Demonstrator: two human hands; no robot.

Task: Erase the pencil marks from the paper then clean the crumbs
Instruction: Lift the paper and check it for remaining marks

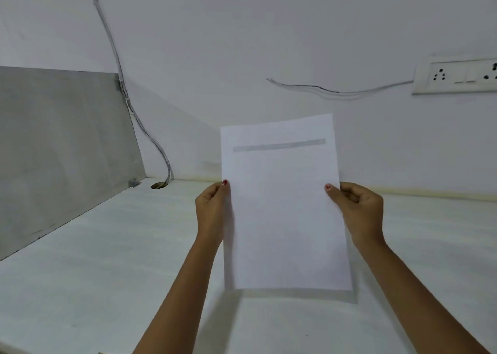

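Note:
A white sheet of paper (282, 208) is held upright above the desk, its lower edge just over the surface. A faint grey band runs across it near the top. No pencil marks can be made out on the side facing me. My left hand (211, 211) pinches the sheet's left edge, thumb on the front. My right hand (357, 211) pinches the right edge the same way. No eraser and no crumbs are visible.
The white desk (107, 273) runs to the wall behind. A grey partition panel (59, 149) closes off the left side. A cable (150, 138) drops into a hole (159, 185) at the back left corner. A socket board (454, 75) sits on the wall, upper right.

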